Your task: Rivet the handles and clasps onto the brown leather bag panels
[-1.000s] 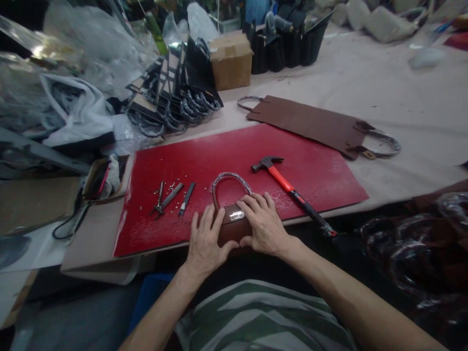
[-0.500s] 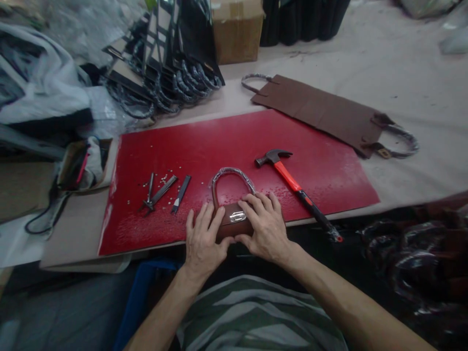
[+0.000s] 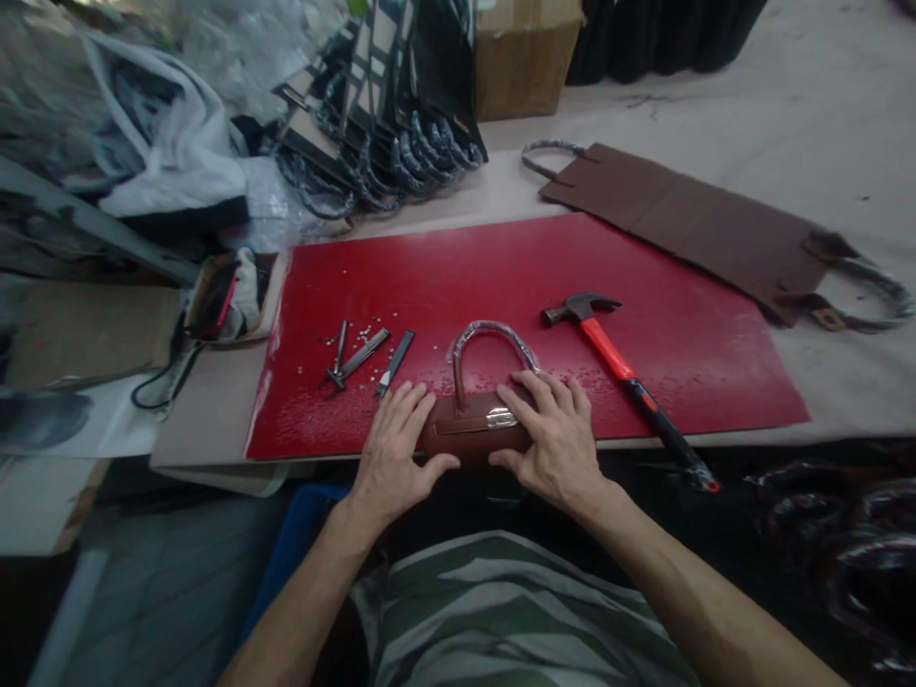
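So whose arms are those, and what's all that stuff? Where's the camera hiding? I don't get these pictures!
There's no machine here, just a person with two bare hands. One camera, worn on their head, takes every picture, looking forward and down, so you see nearly what they see.

The left hand and right hand hold a small brown bag between them, fingers on top. It has a shiny clasp and a wrapped handle.

The bag is at the near edge of a red board. On the left of the board lie thin metal tools; on the right, a hammer, its grip end poking past the edge. Farther back are a long brown piece and a box.
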`<state>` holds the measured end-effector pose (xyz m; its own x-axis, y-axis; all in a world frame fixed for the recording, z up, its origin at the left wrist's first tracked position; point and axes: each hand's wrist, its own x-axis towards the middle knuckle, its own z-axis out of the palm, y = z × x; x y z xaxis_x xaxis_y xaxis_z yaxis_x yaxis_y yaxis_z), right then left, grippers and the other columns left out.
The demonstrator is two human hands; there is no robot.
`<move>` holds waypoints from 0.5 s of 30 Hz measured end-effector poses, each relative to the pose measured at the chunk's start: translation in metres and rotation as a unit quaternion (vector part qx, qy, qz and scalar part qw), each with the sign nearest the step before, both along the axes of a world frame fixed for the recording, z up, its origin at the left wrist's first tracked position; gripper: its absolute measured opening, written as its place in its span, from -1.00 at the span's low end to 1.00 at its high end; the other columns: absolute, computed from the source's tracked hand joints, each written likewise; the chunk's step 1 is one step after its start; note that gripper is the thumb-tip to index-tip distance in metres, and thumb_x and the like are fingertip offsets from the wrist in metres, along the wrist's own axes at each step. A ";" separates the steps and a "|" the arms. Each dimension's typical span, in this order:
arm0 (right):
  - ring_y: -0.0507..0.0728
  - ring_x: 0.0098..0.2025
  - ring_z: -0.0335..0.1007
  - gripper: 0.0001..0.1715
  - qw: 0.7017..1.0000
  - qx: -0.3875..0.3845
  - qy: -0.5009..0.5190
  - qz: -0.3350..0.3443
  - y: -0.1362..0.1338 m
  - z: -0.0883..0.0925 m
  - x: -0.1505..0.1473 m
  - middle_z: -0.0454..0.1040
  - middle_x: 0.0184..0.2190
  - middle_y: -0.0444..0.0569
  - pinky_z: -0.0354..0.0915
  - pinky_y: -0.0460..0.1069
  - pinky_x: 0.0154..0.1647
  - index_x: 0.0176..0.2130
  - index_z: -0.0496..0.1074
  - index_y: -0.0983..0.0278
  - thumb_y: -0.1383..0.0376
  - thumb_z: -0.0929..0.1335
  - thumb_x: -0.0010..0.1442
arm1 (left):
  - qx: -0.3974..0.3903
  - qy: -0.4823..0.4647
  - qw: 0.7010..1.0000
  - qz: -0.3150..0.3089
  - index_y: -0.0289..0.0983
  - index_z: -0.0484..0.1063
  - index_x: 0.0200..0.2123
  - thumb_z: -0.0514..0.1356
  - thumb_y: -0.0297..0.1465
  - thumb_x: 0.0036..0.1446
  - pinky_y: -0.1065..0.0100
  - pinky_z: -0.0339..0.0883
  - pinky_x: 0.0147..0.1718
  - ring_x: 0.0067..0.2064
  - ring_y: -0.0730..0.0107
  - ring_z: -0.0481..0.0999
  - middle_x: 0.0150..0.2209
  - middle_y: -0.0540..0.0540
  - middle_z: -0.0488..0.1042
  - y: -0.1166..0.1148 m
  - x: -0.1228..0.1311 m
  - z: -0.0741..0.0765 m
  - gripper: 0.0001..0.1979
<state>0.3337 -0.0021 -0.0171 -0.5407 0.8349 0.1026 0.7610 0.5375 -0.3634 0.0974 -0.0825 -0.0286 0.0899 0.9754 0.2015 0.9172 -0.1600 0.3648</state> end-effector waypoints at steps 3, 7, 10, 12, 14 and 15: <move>0.44 0.27 0.07 -0.15 1.000 0.000 -0.008 0.004 -0.001 0.000 0.001 0.26 0.25 0.09 -0.15 0.39 0.34 0.18 0.38 0.17 -0.03 0.53 -0.03 | -0.010 -0.002 1.000 0.009 -0.26 0.23 0.26 0.37 -0.19 0.05 -0.11 0.04 0.35 0.38 -0.09 0.10 0.31 -0.26 0.24 0.001 0.003 -0.001 -0.25; 0.54 0.36 -0.14 -0.13 0.998 0.044 -0.042 0.013 -0.001 0.007 -0.001 0.13 0.34 0.11 -0.31 0.50 0.32 0.18 0.37 0.17 -0.09 0.51 -0.03 | 0.009 0.000 1.000 -0.001 -0.31 0.25 0.25 0.37 -0.20 0.05 -0.09 0.02 0.36 0.37 -0.06 0.12 0.29 -0.28 0.26 0.002 0.003 -0.002 -0.26; 0.57 0.41 -0.30 -0.10 0.993 0.081 -0.071 0.048 0.002 0.014 -0.008 0.03 0.40 0.11 -0.43 0.53 0.32 0.21 0.34 0.20 -0.09 0.51 -0.01 | 0.026 0.005 1.000 -0.003 -0.35 0.28 0.22 0.36 -0.21 0.06 -0.08 0.01 0.36 0.36 -0.06 0.15 0.28 -0.30 0.27 0.002 0.003 -0.004 -0.29; 0.54 0.41 -0.26 -0.06 0.991 0.074 -0.069 0.087 0.005 0.015 -0.015 0.07 0.39 0.09 -0.43 0.50 0.34 0.24 0.31 0.21 -0.12 0.49 0.01 | 0.031 0.005 1.000 -0.001 -0.36 0.29 0.21 0.35 -0.22 0.06 -0.09 0.02 0.36 0.36 -0.06 0.15 0.27 -0.31 0.29 0.002 0.004 -0.004 -0.31; 0.51 0.39 -0.17 -0.03 0.989 0.058 -0.060 0.124 0.008 0.011 -0.020 0.14 0.36 0.08 -0.40 0.47 0.37 0.28 0.26 0.25 -0.15 0.45 0.06 | 0.032 0.004 0.999 0.000 -0.36 0.29 0.21 0.34 -0.24 0.08 -0.09 0.03 0.36 0.36 -0.05 0.16 0.27 -0.30 0.29 0.002 0.005 -0.004 -0.34; 0.49 0.38 -0.13 -0.03 0.988 0.053 -0.055 0.137 0.009 0.008 -0.022 0.18 0.34 0.08 -0.39 0.45 0.38 0.30 0.23 0.28 -0.16 0.42 0.10 | 0.032 0.004 0.999 -0.001 -0.36 0.29 0.21 0.33 -0.25 0.09 -0.10 0.02 0.35 0.36 -0.05 0.16 0.27 -0.30 0.29 0.002 0.005 -0.004 -0.35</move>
<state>0.3115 0.0071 -0.0087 -0.7572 0.6441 0.1087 0.6141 0.7587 -0.2175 0.1028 -0.0808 -0.0327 0.0929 0.9601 0.2636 0.9197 -0.1842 0.3467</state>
